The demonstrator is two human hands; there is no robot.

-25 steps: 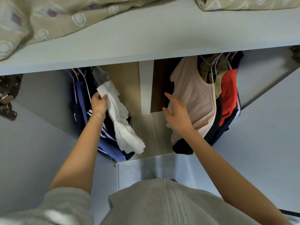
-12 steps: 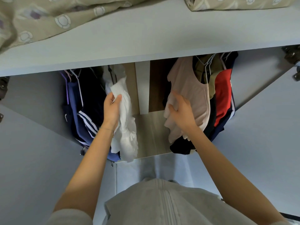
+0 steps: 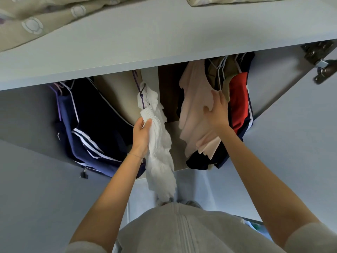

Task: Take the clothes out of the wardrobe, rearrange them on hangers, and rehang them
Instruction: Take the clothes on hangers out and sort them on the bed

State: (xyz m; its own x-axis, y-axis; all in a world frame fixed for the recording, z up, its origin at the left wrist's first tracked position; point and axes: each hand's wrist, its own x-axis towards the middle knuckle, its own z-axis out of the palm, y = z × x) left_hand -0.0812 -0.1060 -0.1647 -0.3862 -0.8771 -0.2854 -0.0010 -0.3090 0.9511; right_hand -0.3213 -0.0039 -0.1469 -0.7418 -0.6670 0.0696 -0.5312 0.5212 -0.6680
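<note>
The white ruffled garment [image 3: 160,143], hanging lengthwise under its purple hanger [image 3: 141,96], is being held in the closed grip of the left hand [image 3: 142,133].

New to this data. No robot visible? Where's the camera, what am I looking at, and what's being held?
There is no robot here: a person works with bare hands. The one picture comes from a wide-angle camera on their head, looking forward and down, so both arms reach in from the bottom edge. Ahead is an open wardrobe. Patterned bedding lies on its shelf. Below it hang navy clothes on the left, with a pink top and a red garment on the right. The left hand grips a white garment on a purple hanger. The right hand lies with straight fingers against the pink top.
</note>
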